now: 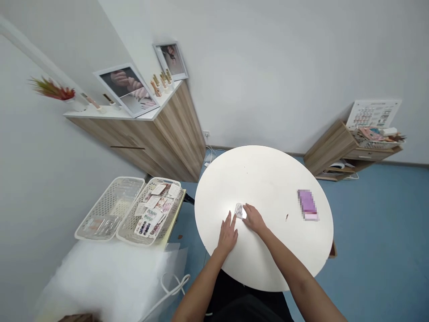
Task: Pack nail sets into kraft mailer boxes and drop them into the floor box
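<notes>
A small, clear piece of plastic [239, 210], perhaps a packet or a case, lies on the round white table [261, 179]. My right hand [254, 219] is at its right side, with fingertips curled against that edge and thumb just below. My left hand [228, 233] rests on the tabletop to the lower left, its fingers stretched out and slightly apart, the tips close to the near left edge of the plastic. Whatever is inside the plastic is too small to make out.
A blurred purple item [307, 205] and a tiny dark red bit [287, 218] lie on the table's right side. Two white baskets [122, 228] stand left, one with nail-sample cards [150, 214]. A wooden cabinet [177, 125] and a low shelf [331, 145] flank the table.
</notes>
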`<action>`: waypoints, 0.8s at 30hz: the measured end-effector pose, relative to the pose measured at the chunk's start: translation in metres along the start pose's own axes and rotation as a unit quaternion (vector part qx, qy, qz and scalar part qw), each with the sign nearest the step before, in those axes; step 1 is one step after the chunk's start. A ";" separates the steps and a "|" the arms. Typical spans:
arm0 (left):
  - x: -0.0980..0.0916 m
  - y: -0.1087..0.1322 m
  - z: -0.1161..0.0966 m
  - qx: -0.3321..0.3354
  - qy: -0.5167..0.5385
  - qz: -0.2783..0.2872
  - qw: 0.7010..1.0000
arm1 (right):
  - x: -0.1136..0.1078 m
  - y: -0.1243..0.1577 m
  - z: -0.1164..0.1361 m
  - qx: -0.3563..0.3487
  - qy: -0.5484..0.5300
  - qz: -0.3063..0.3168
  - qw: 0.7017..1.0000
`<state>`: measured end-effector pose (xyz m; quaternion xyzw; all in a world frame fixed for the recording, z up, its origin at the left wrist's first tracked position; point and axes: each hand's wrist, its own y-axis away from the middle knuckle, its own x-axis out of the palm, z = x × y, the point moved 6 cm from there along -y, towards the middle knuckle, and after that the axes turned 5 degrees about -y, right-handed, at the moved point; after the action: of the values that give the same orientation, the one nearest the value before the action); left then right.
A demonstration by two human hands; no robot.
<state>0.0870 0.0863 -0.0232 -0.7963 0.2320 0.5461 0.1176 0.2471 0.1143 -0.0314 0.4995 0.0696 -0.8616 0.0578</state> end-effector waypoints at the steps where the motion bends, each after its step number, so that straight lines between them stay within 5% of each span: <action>1: 0.000 0.002 0.002 -0.016 0.001 -0.008 1.000 | -0.005 -0.008 -0.010 0.013 0.006 -0.006 1.000; 6: 0.014 0.029 0.013 -0.129 -0.012 -0.078 0.989 | -0.025 -0.042 -0.054 0.064 0.034 0.000 0.997; 11: 0.017 0.077 0.027 -0.277 -0.028 -0.175 0.944 | -0.024 -0.049 -0.052 -0.018 0.064 -0.001 0.998; 16: 0.000 0.142 0.056 -0.391 -0.033 -0.221 0.893 | -0.002 -0.043 0.013 -0.159 0.041 0.021 0.986; 24: -0.032 0.275 0.102 -0.481 -0.065 -0.272 0.831 | 0.055 -0.026 0.180 -0.339 -0.001 0.127 0.932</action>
<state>-0.1422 -0.0988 -0.0139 -0.7457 -0.2941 0.5854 -0.1211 0.0621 0.1064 0.0114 0.4545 0.2930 -0.7726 0.3327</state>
